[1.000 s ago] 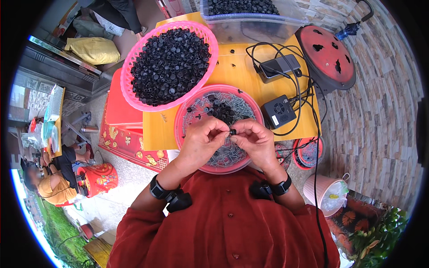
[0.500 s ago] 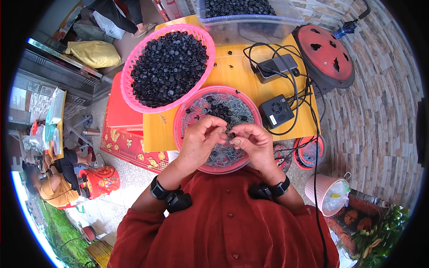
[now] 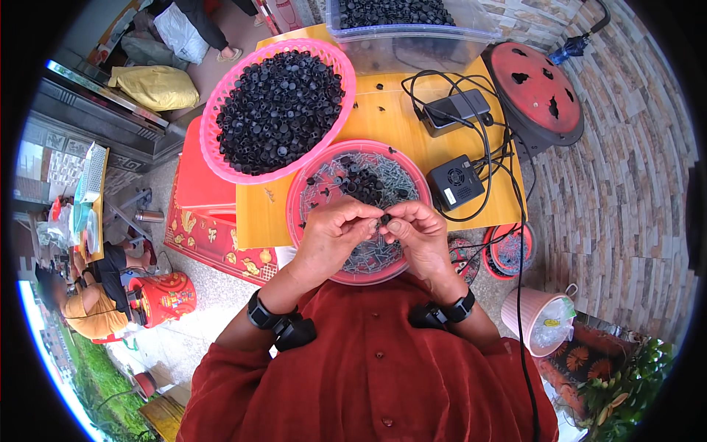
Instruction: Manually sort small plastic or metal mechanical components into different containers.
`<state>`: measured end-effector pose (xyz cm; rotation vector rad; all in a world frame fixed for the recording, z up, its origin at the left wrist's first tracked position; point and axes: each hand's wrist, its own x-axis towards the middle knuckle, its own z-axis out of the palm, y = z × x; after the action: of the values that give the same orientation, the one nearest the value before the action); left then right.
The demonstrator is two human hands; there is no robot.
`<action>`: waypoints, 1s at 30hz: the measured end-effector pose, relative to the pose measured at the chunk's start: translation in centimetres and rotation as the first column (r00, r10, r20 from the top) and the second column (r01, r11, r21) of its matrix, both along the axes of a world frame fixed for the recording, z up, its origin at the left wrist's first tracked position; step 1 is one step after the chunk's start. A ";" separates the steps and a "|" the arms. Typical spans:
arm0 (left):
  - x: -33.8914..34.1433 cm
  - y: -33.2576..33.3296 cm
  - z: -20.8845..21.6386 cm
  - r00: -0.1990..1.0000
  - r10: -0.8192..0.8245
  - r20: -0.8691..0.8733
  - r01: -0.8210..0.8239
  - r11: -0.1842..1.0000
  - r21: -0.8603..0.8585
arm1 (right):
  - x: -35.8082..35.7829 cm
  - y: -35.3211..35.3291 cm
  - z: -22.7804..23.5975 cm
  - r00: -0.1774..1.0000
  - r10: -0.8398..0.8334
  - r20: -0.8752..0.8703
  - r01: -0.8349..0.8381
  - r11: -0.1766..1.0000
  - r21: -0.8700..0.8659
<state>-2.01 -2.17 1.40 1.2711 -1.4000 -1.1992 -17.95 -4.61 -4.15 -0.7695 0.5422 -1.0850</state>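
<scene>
Yellow tabletop [image 3: 261,225] carries a pink bowl [image 3: 292,195] of screws [image 3: 395,173]; above it, left hand [image 3: 331,234] and right hand [image 3: 420,234] have drawn closer, fingers [image 3: 403,211] of both pinching one black cap [image 3: 384,219]; handling of this piece thus appears two-handed.

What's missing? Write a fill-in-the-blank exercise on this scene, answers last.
1. The left hand and right hand meet at a small piece coloured ____.
2. The oval pink plastic basket stands ____ from the person than the round pinkish-red plastic bowl.
3. The boxy black fan-grilled device sits to the ____ of the bowl.

Missing words: black; farther; right.
</scene>
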 end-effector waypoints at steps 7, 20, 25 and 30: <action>-0.5 -0.1 0.1 0.994 0.056 -0.090 -0.048 0.995 0.088 | 0.1 0.0 -0.1 1.000 -0.014 0.011 0.014 1.000 0.015; -1.1 -1.0 -2.3 0.565 -0.143 0.812 0.240 0.971 0.004 | -1.9 -0.5 -0.1 0.971 -0.178 -0.162 0.190 0.980 0.064; 0.6 -1.4 -3.1 0.804 -0.089 0.588 0.164 0.984 -0.075 | -2.2 -0.3 -0.2 0.979 -0.152 -0.137 0.169 0.978 0.122; 0.7 -0.9 -1.4 0.986 0.087 -0.140 -0.046 0.960 0.275 | -1.7 -0.2 0.1 0.992 -0.050 -0.113 0.064 0.990 0.122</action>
<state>-1.29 -3.06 -0.02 1.3699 -1.1025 -1.4453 -19.60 -4.81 -4.06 -0.7095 0.7233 -1.0551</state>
